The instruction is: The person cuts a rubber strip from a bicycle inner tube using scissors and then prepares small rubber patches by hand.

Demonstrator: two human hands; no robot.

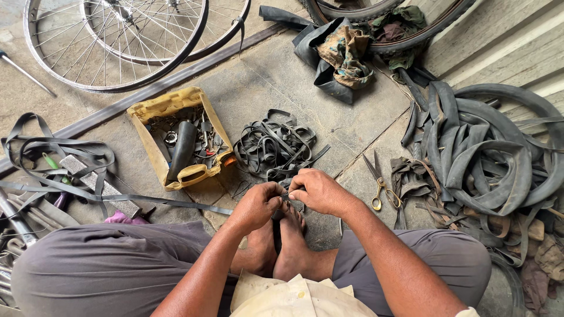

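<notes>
I sit cross-legged on a concrete floor. My left hand (257, 205) and my right hand (317, 191) meet just above my bare feet (281, 246), both pinching a narrow black rubber strip (284, 198) between the fingertips. The strip runs down between my feet. A pile of similar black rubber strips (273, 147) lies on the floor just beyond my hands. Scissors with yellow handles (379, 186) lie to the right of my right hand, untouched.
A yellow cut-open container (154, 111) of tools and parts stands at the left. Bicycle wheels (117, 41) lie at the top left. Old inner tubes (493, 158) are heaped at the right, rags and tubes (343, 53) at the top. Long rubber bands (53, 152) trail at the far left.
</notes>
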